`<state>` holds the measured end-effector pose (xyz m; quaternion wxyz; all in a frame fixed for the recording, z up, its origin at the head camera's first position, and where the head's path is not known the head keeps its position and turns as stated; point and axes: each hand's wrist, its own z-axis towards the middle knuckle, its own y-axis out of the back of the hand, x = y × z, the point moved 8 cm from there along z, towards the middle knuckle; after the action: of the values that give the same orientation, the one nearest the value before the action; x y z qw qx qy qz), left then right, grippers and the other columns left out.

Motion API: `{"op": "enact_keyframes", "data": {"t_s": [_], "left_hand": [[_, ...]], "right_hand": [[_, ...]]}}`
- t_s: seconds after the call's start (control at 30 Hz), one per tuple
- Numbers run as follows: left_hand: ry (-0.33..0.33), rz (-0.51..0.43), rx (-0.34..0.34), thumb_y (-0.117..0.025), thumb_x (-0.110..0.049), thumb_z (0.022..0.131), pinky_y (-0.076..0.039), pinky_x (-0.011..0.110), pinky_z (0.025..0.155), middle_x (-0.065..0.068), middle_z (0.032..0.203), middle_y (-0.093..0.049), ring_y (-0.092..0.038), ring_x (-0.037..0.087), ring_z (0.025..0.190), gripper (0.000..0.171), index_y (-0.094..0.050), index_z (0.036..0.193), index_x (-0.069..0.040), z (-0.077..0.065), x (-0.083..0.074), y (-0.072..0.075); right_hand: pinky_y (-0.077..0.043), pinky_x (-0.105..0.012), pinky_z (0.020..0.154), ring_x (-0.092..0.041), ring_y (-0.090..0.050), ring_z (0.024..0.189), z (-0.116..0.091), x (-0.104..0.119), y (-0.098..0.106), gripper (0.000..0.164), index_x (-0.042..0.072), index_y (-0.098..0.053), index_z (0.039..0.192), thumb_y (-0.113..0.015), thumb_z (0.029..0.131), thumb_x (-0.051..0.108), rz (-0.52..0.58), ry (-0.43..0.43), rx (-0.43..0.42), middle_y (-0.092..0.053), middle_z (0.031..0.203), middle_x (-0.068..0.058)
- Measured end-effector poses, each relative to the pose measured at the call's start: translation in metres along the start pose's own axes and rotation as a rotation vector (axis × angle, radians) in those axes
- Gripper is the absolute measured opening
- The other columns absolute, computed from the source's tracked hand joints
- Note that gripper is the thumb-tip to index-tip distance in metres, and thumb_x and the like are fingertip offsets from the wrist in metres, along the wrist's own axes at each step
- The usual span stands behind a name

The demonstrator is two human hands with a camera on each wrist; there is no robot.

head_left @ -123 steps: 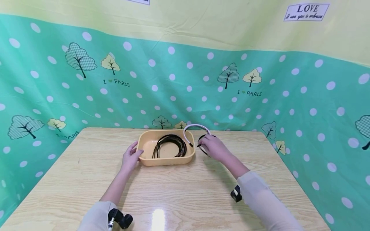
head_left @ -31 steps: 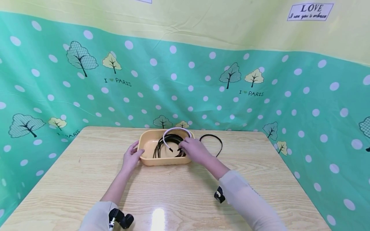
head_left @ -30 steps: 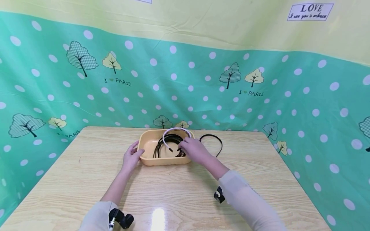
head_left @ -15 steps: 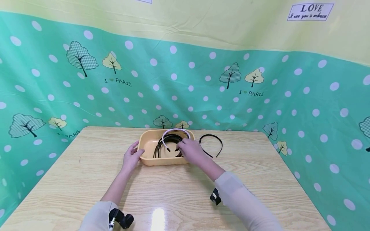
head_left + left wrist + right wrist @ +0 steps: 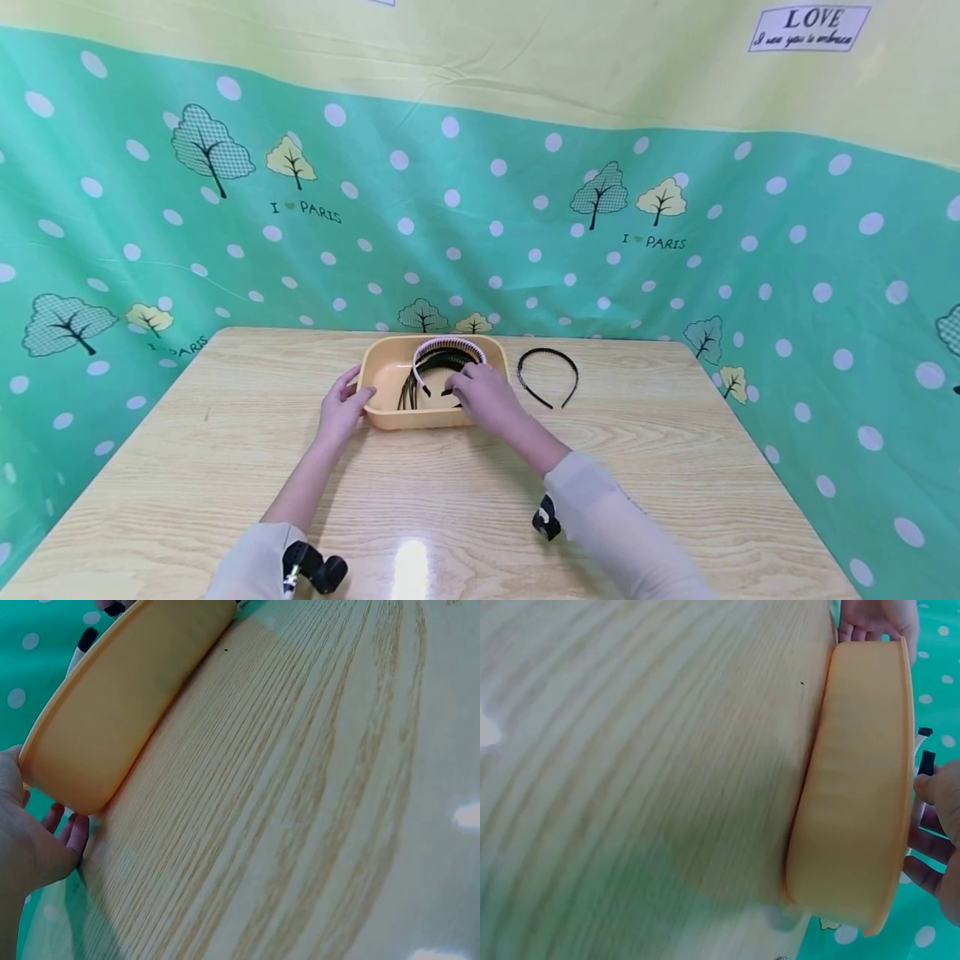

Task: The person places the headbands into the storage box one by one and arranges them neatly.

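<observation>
My left hand (image 5: pixel 341 408) grips the left end of a yellow plastic tray (image 5: pixel 420 420), thumb at the rim and fingers against the outer wall. Over the tray's right half, my right hand (image 5: pixel 489 398) pinches a white toothed headband (image 5: pixel 415 368) near one of its black tips. Inside the tray lie several thin black headbands (image 5: pixel 409 393), partly covered by the white one and by the hand. One black headband (image 5: pixel 576 377) lies apart on the table, right of the tray. In the right wrist view a black tip (image 5: pixel 928 762) shows beside the right thumb.
The tray stands near the back edge of a wooden table (image 5: pixel 480 508). A green dotted cloth (image 5: pixel 495 250) hangs behind and at both sides. Each sleeve carries a small black camera (image 5: pixel 546 518).
The right hand has left the black headband on the table and taken hold of the white headband, carrying it leftward and slightly down into the tray. The left hand stays put.
</observation>
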<state>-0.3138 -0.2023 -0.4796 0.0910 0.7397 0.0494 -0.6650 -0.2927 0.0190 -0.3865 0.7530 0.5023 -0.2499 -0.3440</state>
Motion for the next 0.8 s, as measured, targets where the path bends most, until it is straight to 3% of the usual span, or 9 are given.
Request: {"op": "enact_keyframes", "data": {"t_s": [0.27, 0.8], "left_hand": [[0.003, -0.005, 0.0, -0.055, -0.016, 0.092, -0.048, 0.015, 0.068, 0.02, 0.134, -0.047, -0.053, 0.004, 0.086, 0.058, -0.034, 0.146, -0.018, -0.001, 0.0, 0.0], [-0.015, 0.0, -0.009, -0.054, -0.013, 0.091, -0.048, 0.015, 0.065, 0.022, 0.13, -0.049, -0.056, 0.004, 0.082, 0.056, -0.037, 0.144, -0.016, 0.0, 0.0, 0.0]], "right_hand": [[-0.045, -0.032, 0.079, -0.015, -0.054, 0.088, -0.002, 0.001, -0.008, 0.012, 0.022, -0.068, 0.098, -0.06, 0.09, 0.019, 0.013, -0.024, -0.02, -0.063, 0.094, 0.004], [-0.045, -0.032, 0.086, -0.014, -0.054, 0.092, -0.001, -0.006, -0.018, 0.013, 0.02, -0.068, 0.099, -0.062, 0.088, 0.024, 0.142, -0.11, 0.051, -0.062, 0.097, 0.003]]}}
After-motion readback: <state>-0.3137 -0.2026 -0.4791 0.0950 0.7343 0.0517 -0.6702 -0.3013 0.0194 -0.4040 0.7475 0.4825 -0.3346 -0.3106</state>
